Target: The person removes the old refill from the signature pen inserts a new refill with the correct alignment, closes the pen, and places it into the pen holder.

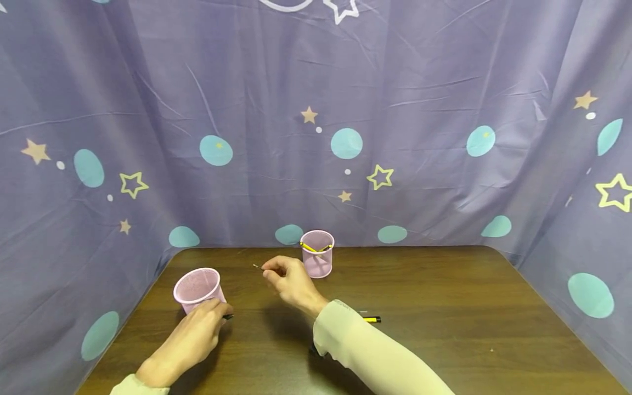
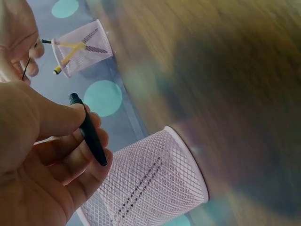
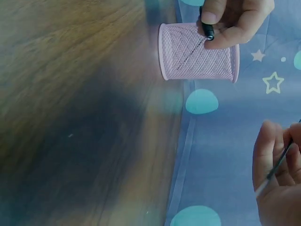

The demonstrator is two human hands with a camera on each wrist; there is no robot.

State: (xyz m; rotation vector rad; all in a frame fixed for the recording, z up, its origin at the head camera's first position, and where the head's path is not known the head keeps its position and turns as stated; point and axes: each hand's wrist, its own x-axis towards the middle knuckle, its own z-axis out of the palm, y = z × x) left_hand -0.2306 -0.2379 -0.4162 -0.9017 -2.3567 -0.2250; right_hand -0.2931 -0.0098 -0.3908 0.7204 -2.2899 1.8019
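Beside the left cup (image 1: pixel 197 286), the left hand (image 1: pixel 190 332) pinches a black barrel (image 2: pixel 91 136), while the right hand (image 1: pixel 293 285) pinches a thin rod (image 3: pixel 281 160), perhaps that way for fine control.

Head view: bright, evenly lit; soft shadows and faint sheen on the wooden surface (image 1: pixel 444 351). Wrist views: dimmer — surface grain blurred under broad, dark, soft-edged shadows.
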